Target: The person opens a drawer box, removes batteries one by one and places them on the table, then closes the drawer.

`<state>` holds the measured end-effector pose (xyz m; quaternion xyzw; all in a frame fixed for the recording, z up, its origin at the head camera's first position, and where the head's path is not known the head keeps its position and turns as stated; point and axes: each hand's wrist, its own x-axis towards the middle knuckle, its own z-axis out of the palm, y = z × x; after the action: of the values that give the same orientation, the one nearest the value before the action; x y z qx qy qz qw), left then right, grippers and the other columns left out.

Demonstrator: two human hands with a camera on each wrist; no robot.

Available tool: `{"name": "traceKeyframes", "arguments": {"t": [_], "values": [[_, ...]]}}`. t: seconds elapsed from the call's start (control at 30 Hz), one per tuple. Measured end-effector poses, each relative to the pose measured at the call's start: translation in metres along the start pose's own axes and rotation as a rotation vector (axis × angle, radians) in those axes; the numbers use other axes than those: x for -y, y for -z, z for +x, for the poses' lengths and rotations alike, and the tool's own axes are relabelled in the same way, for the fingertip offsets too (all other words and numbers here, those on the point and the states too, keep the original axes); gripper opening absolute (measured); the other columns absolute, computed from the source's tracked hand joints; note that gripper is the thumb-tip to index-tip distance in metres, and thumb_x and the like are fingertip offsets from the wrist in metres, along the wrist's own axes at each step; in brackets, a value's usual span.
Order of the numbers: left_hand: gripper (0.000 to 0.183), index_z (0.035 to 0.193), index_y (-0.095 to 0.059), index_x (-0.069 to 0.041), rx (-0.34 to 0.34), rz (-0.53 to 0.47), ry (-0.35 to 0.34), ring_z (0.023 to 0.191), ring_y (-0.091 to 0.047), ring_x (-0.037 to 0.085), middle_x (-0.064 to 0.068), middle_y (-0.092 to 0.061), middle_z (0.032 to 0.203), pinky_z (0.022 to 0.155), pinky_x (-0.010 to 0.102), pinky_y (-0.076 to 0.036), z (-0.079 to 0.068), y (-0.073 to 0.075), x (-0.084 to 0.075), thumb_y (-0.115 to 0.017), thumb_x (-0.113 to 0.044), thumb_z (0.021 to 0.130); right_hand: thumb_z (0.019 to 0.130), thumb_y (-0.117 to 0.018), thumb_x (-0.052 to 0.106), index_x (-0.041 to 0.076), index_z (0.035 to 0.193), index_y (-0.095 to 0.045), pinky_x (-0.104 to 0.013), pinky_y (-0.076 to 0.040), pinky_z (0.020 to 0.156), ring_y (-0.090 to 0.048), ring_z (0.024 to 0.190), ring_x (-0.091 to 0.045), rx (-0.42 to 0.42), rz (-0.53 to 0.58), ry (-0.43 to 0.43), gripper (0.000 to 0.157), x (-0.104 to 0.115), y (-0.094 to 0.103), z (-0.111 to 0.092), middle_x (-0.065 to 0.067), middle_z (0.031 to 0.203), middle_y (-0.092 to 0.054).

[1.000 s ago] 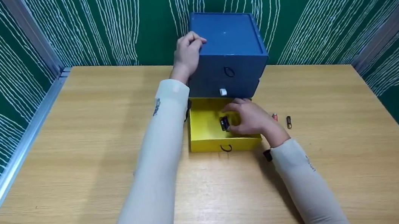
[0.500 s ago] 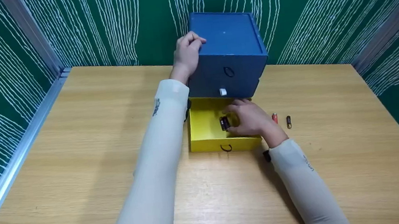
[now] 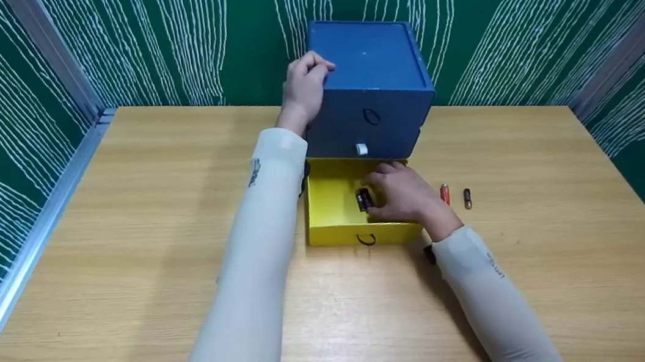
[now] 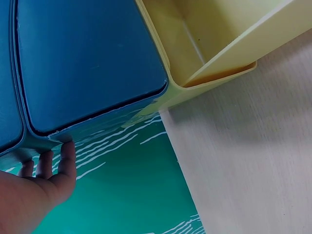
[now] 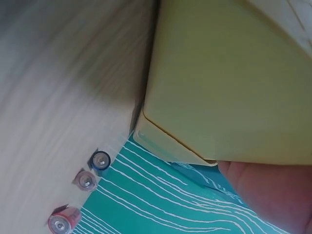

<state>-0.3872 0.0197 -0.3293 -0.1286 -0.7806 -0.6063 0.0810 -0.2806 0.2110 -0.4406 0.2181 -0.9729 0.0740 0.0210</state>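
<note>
My left hand (image 3: pixel 304 90) holds the upper left edge of a blue drawer cabinet (image 3: pixel 368 55). In the left wrist view its fingers (image 4: pixel 67 158) rest against the cabinet's side. A yellow bottom drawer (image 3: pixel 335 233) is pulled out at the front. Inside it, two dark batteries (image 3: pixel 364 199) sit side by side. My right hand (image 3: pixel 403 195) reaches into this drawer, thumb and forefinger curved round the ends of the right-hand battery. Part of that hand (image 5: pixel 273 192) shows beyond the drawer wall (image 5: pixel 224 87) in the right wrist view, where the held battery is hidden.
Right of the drawer on the wooden table (image 3: pixel 552 251) are a red battery (image 3: pixel 445 193) and a black-and-gold one (image 3: pixel 467 198). The right wrist view shows a third battery (image 5: pixel 86 180) between a red and a dark one. A green wall (image 3: pixel 250 42) stands behind the cabinet.
My right hand has shifted slightly, and the two batteries in the drawer now lie closer together. My left hand stays on the cabinet.
</note>
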Motion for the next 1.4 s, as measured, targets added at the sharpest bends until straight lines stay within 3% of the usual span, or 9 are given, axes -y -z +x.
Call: {"name": "traceKeyframes", "arguments": {"t": [0.87,1.13,1.4], "values": [[0.023,0.082,-0.057,-0.017,0.004,-0.007,-0.016,0.088,-0.046,0.009,-0.005,-0.055,0.092,0.074,0.025,-0.032,0.0030,-0.0029,-0.0039,-0.037,-0.022,0.093,0.068,-0.070,0.038,0.020,0.113,-0.058,-0.043,-0.032,0.091,-0.038,0.097,-0.023,0.051,-0.018,-0.044,0.050,0.0013,0.0004,-0.0012,-0.003,0.108,-0.053],[0.024,0.083,-0.058,-0.020,-0.004,0.030,0.017,0.094,-0.044,0.007,-0.007,-0.053,0.098,0.079,0.026,-0.031,0.0020,-0.0001,-0.0059,-0.036,-0.024,0.092,0.068,-0.069,0.034,0.014,0.106,-0.061,-0.040,-0.036,0.082,-0.040,0.091,-0.022,-0.022,-0.014,0.020,0.043,0.0014,0.0035,0.0020,-0.003,0.096,-0.054],[0.024,0.083,-0.057,-0.018,0.002,0.004,-0.006,0.087,-0.046,0.010,-0.005,-0.054,0.092,0.074,0.025,-0.033,0.0006,-0.0004,-0.0008,-0.036,-0.022,0.093,0.069,-0.068,0.035,0.016,0.110,-0.058,-0.039,-0.039,0.087,-0.041,0.093,-0.020,0.017,0.086,-0.011,0.046,0.0024,0.0078,0.0017,-0.001,0.105,-0.052]]}}
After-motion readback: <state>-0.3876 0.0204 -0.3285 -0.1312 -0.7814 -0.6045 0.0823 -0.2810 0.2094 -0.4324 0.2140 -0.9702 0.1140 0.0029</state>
